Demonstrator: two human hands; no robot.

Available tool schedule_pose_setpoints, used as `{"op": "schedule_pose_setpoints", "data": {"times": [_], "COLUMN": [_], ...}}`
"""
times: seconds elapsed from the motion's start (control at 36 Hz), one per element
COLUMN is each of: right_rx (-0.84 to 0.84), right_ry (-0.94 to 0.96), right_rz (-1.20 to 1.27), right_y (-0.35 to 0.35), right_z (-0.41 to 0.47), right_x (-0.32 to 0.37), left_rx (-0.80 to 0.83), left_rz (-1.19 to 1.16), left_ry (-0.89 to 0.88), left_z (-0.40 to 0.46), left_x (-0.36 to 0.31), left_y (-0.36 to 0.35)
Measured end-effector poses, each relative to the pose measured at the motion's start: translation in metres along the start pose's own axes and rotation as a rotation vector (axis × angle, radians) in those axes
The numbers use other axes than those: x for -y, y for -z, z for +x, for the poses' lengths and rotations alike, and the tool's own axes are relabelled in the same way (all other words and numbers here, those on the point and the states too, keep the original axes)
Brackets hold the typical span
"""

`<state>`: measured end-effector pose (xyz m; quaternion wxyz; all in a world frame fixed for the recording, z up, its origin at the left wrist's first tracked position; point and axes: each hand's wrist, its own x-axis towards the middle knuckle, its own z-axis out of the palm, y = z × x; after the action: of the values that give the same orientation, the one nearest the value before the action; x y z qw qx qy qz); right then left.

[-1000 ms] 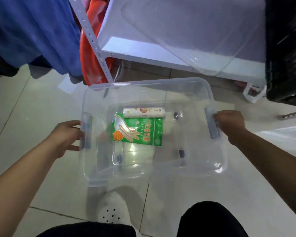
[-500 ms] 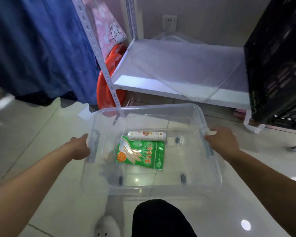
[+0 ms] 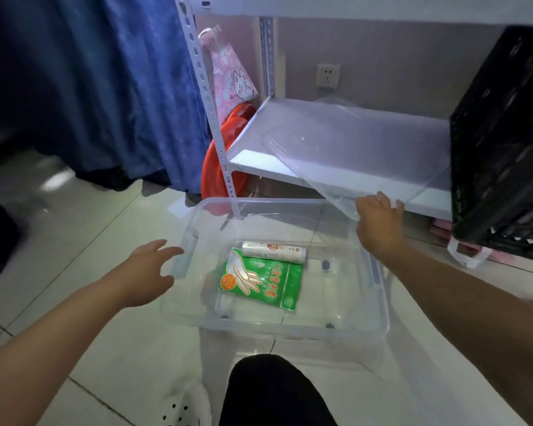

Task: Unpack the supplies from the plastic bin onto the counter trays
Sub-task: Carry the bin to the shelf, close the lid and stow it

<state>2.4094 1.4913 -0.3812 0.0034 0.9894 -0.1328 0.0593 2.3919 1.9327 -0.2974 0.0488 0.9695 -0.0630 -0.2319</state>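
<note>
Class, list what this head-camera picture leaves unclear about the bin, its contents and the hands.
- Head view: the counter trays are outside the frame.
- White roll: label print too small to read.
- Right hand: fingertips reach the clear lid; whether they grip it cannot be told.
- Plastic bin: clear walls and glare blur its small dark parts.
- Green glove packet: what lies beneath is hidden.
- Left hand: motion-blurred.

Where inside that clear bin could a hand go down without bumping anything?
Bare floor of the bin lies right of the green packet, toward the right wall, and in a strip between the packet and the near wall. The middle-left is crowded: the packet lies there with the white roll behind it.
</note>
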Motion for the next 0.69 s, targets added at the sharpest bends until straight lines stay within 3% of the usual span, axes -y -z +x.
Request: {"op": "schedule_pose_setpoints", "data": {"times": [0.17, 0.31, 0.39, 0.53, 0.69], "right_rx": [-0.189, -0.304, -0.354, -0.452, -0.518], "right_ry": [0.130, 0.080, 0.056, 0.103, 0.235], "right_rz": [0.131, 0.241, 0.308, 0.469, 0.731], "right_y": [0.045, 0.113, 0.158, 0.227, 0.259], "right_z": [-0.032, -0.033, -0.033, -0.047, -0.054], "right_x": [0.001, -0.007, -0.015, -0.023, -0.030], "left_rx": [-0.061, -0.109, -0.231, -0.415, -0.658], "left_rz": [0.202, 0.265, 0.040, -0.613, -1.206], "left_ry": [0.051, 0.055, 0.030, -0.056, -0.116], "left_z": [0.012, 0.020, 0.028, 0.043, 0.054], "left_x": [0.016, 0.008, -0.007, -0.041, -0.048], "left_y": [-0.007, -0.005, 0.010, 0.033, 0.066]}}
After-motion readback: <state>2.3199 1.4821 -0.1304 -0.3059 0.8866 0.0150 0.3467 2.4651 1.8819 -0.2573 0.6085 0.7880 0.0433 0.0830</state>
